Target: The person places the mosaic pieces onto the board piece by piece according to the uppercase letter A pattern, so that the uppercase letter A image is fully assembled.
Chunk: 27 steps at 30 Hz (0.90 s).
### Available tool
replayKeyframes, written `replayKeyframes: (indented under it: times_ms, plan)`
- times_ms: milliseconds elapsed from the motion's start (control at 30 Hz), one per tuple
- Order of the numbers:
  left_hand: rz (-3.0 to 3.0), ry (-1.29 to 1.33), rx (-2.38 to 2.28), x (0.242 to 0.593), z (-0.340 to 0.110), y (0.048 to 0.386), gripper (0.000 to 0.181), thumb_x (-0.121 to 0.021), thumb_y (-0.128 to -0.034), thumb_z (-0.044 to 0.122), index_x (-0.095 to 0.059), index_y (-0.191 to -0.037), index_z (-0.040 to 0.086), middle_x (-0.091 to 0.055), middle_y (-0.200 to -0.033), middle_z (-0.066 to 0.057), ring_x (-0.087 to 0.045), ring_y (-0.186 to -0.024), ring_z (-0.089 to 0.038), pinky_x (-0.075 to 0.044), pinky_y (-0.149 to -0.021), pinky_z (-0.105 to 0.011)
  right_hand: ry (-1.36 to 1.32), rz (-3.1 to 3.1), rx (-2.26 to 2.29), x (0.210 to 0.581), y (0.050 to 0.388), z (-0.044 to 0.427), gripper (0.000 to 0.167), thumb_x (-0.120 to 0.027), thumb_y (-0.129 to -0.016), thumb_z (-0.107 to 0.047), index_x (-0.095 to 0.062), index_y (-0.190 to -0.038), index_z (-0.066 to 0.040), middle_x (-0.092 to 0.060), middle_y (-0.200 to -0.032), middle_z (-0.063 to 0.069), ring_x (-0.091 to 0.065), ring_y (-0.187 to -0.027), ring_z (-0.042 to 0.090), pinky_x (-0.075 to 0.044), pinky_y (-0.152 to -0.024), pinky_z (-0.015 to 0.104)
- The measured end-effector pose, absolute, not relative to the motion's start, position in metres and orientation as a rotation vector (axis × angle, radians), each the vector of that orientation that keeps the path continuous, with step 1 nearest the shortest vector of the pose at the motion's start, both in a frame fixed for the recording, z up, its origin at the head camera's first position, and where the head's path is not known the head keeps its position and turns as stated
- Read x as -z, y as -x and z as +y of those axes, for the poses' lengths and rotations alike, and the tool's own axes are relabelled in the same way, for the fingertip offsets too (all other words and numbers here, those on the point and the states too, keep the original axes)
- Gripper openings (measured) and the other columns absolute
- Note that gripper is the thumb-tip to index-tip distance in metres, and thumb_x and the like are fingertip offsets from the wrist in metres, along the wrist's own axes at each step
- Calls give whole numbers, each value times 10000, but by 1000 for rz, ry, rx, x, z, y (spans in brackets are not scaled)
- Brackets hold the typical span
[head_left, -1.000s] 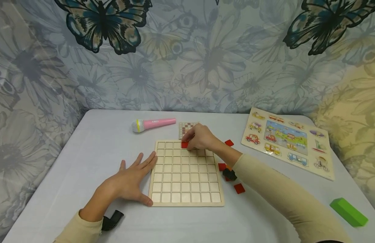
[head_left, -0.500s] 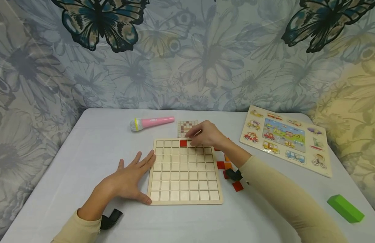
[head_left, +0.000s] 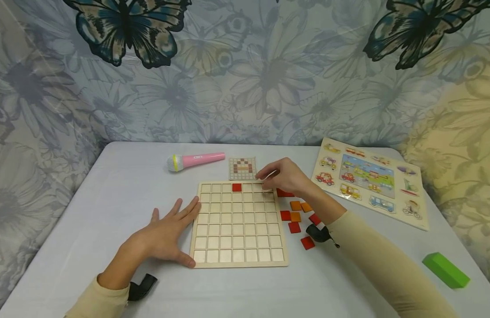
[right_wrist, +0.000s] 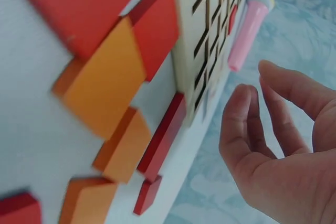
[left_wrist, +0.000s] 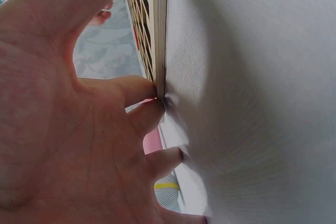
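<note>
A wooden grid board [head_left: 239, 266] lies on the table with one red square tile [head_left: 236, 187] set in its top row. My left hand [head_left: 163, 236] spreads its fingers along the board's left side. In the left wrist view, fingertips [left_wrist: 140, 88] touch the board's edge and the white cloth. My right hand [head_left: 286, 176] hovers over the board's top right corner. The right wrist view shows its fingers loosely bent, a gap between thumb and forefinger, and nothing held. Loose red tiles [head_left: 307, 243] and orange tiles [head_left: 295, 206] lie to the board's right.
Behind the board lies a small pattern card [head_left: 242, 168], with a pink toy microphone [head_left: 197, 160] to its left. A vehicle picture puzzle [head_left: 372, 181] is at the back right. A green block [head_left: 446, 270] rests near the right edge of the table [head_left: 348, 282].
My right hand has released the red tile in the top row and moved right, uncovering the pattern card and more loose tiles. The left hand stays against the board.
</note>
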State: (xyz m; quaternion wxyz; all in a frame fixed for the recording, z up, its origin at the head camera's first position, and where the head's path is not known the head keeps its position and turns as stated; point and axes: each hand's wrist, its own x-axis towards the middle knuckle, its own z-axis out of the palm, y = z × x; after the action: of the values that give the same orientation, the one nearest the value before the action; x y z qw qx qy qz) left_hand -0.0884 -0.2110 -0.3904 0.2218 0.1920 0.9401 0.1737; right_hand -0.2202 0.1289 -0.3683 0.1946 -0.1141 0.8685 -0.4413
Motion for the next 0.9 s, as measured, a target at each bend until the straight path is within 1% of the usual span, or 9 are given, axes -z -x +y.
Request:
replayKeyframes:
  times_ms: [133,267,467,733,900]
  plan:
    - [2602,-535,-482,391,-212,89,1432,-909,-599,688,-147,-1689,154,-23,-1777,-12,-26,-1604,-482,-12,-1045,-919,278,2457,1223,368,218,138,270,-796,-880,-45,-796,-1150,-56,-759,-1147,159,-688,-932,237,-582,-843,423]
    - [2603,-542,-488,391,-213,89,1436,-907,-596,691,-145,-1689,152,-22,-1777,-16,-26,-1602,-487,-11,-1045,-919,242,2458,1213,367,216,151,269,-775,-895,-55,-790,-1163,-63,-755,-1166,147,-674,-936,251,-546,-796,395]
    - [2605,-536,-490,389,-211,88,1432,-912,-596,683,-156,-1687,145,-33,-1776,-21,-34,-1602,-485,-18,-1046,-919,214,2459,1216,368,213,171,272,-756,-909,-41,-778,-1180,-49,-738,-1193,153,-662,-964,243,-563,-860,397]
    - [2608,-544,-486,389,-211,87,1429,-908,-599,689,-158,-1687,146,-37,-1776,-19,-44,-1602,-485,-26,-1039,-923,194,2494,1204,372,215,197,301,-733,-916,-30,-756,-1216,-13,-733,-1200,203,-677,-932,228,-592,-843,371]
    - [2607,-549,-491,389,-211,87,1428,-907,-602,687,-155,-1687,144,-37,-1776,-25,-42,-1600,-490,-24,-1035,-925,161,2521,1169,375,221,209,323,-748,-902,-41,-756,-1224,-24,-740,-1218,186,-668,-951,240,-582,-845,372]
